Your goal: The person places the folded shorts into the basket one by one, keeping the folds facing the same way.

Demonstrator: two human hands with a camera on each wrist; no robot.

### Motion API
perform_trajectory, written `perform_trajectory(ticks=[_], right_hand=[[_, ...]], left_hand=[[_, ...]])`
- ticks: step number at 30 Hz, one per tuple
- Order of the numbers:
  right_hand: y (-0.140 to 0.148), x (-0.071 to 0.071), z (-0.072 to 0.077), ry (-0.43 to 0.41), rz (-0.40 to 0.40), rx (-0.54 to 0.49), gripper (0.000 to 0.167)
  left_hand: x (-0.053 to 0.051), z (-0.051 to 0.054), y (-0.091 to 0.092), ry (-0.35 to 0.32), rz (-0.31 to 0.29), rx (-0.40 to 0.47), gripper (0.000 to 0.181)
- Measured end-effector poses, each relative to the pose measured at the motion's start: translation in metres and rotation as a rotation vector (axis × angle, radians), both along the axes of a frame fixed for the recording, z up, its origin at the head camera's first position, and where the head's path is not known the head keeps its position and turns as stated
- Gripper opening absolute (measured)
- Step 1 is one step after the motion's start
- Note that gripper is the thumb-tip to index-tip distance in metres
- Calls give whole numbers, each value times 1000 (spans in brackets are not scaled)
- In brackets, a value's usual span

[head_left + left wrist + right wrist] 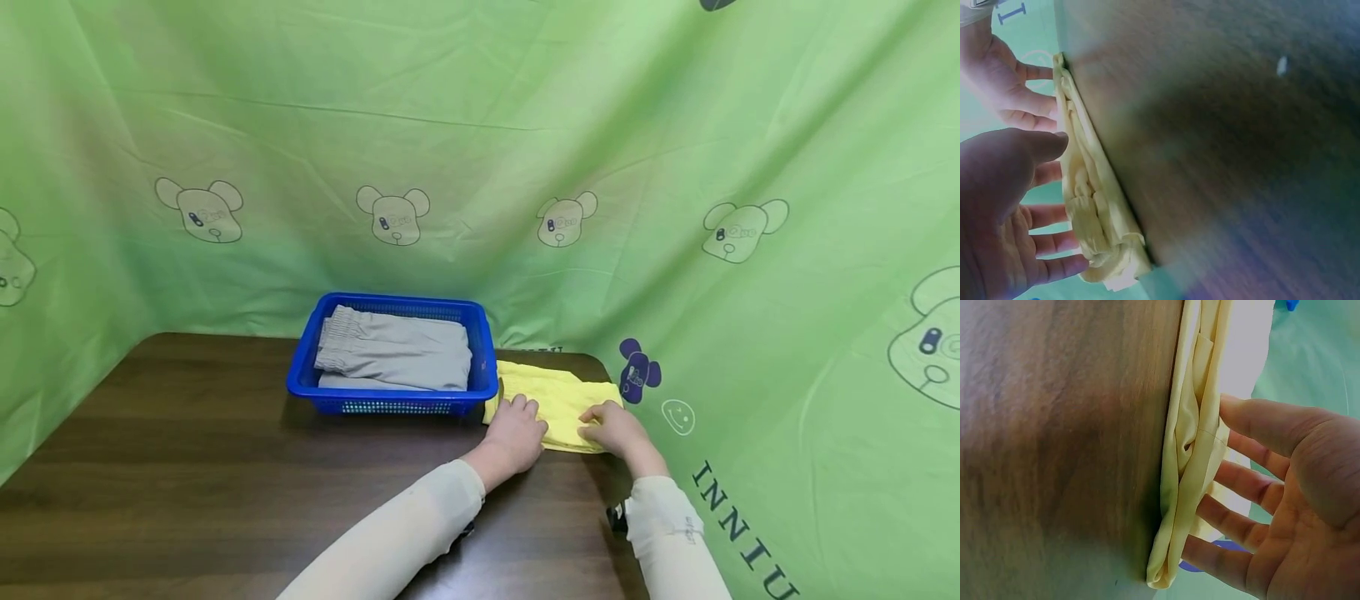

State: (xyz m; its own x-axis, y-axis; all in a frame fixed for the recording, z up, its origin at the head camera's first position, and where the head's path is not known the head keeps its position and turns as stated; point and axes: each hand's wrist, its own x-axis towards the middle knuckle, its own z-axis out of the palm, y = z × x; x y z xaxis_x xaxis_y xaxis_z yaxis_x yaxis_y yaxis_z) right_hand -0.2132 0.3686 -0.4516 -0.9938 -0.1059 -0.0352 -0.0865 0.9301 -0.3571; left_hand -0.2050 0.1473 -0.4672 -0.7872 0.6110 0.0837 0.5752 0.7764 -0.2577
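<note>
A folded yellow garment [558, 400] lies flat at the table's right end, beside the blue basket. My left hand [516, 435] rests on its left part near the front edge. On the right part, the fingertips of my right hand [617, 427] touch the cloth. In the left wrist view, the fingers [1054, 240] of the left hand lie loosely extended against the garment [1088, 187]. The right wrist view shows several stacked layers of the garment [1194, 450] edge-on, with the right hand's thumb and fairly straight fingers [1241, 481] on its top side.
The blue plastic basket [300, 367] stands at the back of the brown wooden table [187, 467]. Folded grey clothing with an elastic waistband [397, 346] lies inside it. A green printed curtain [480, 150] hangs behind the table and along its right side.
</note>
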Motion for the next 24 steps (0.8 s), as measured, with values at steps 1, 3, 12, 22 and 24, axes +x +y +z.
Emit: perform_trajectory(ticks=[1,3,12,22,24], right_hand=[[0,1,0,1,5,-3,28],[1,1,-1,3,10,-3,28],[2,9,-3,-3,23,14,23],[-2,24,-1,18,56,36,18],[-3,25,2,17,64,33,17]], left_hand=[[1,0,-1,2,-8,0,31],[4,0,-2,10,-23,1,29],[16,-4,-6,58,-64,4,21],[24,-4,-7,83,-110,-32,22],[23,-2,-8,84,-122,-22,20]])
